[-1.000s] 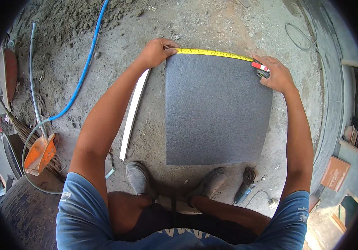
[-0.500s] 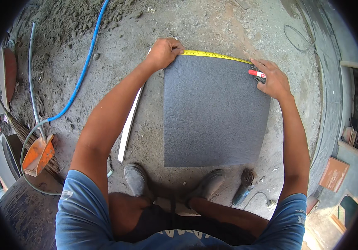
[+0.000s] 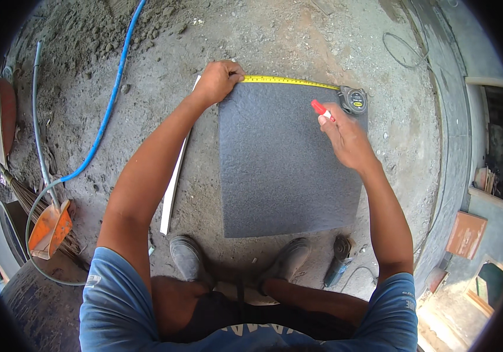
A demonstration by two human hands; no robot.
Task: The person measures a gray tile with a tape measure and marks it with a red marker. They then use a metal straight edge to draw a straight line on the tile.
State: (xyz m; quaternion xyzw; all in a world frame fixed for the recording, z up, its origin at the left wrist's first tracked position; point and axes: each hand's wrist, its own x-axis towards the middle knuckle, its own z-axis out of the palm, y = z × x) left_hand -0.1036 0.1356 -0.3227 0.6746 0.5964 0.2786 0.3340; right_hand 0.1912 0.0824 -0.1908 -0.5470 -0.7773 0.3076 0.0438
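A dark grey square tile [image 3: 286,167] with a rough surface lies on the ground in front of my feet. Across its far edge stretches the yellow blade of a tape measure [image 3: 289,81]. My left hand [image 3: 218,83] pinches the blade's end at the tile's far left corner. The grey tape case [image 3: 354,101] rests at the far right corner, just beyond my right hand [image 3: 349,138]. That hand is closed round a marker [image 3: 320,108], its red end pointing toward the far left over the tile. Some right-hand fingers are hidden from view.
A white strip [image 3: 172,196] lies left of the tile. Near my right boot [image 3: 291,258] is an angle grinder [image 3: 339,261] with a cord. Farther left are a blue hose [image 3: 114,105], an orange dustpan [image 3: 51,230] and a broom [image 3: 24,190]. A wall runs along the right.
My right hand has let go of the tape case and moved left and nearer over the tile, with the marker turned in its grip. The left hand keeps the blade's end at the corner.
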